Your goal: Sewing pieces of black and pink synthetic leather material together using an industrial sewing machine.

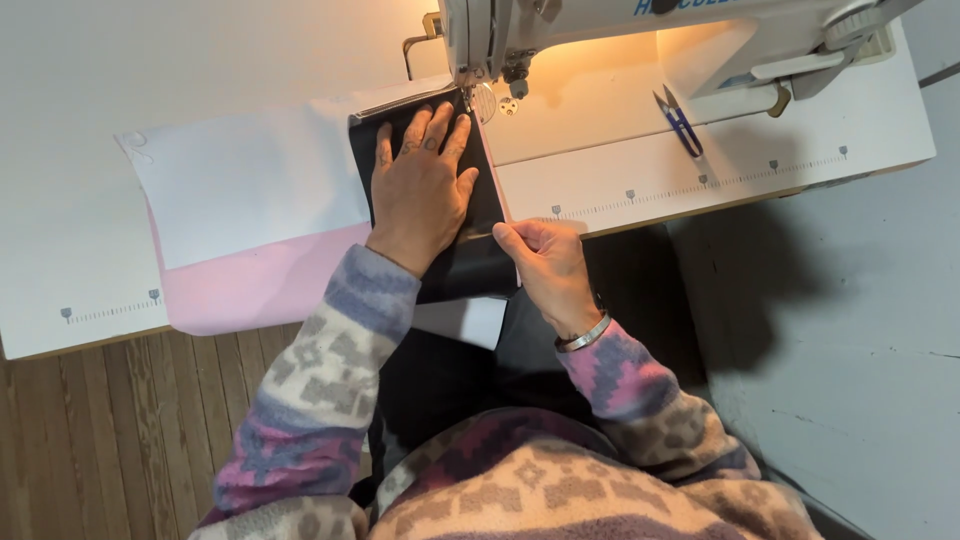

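My left hand (422, 182) lies flat, fingers spread, on a black fabric piece (470, 262) on the sewing table, its fingertips just in front of the presser foot (476, 95) of a white sewing machine (640, 30). My right hand (545, 262) pinches the black fabric's right edge near the table's front edge, where a thin pink layer shows. A white fabric piece (250, 180) and a pink one (260, 285) spread out to the left under the black piece.
Blue-handled thread snips (683, 125) lie on the white table (700, 175) to the right of the needle. Ruler marks run along the table's front edge. Wooden floor (120, 430) shows at lower left, grey floor at right.
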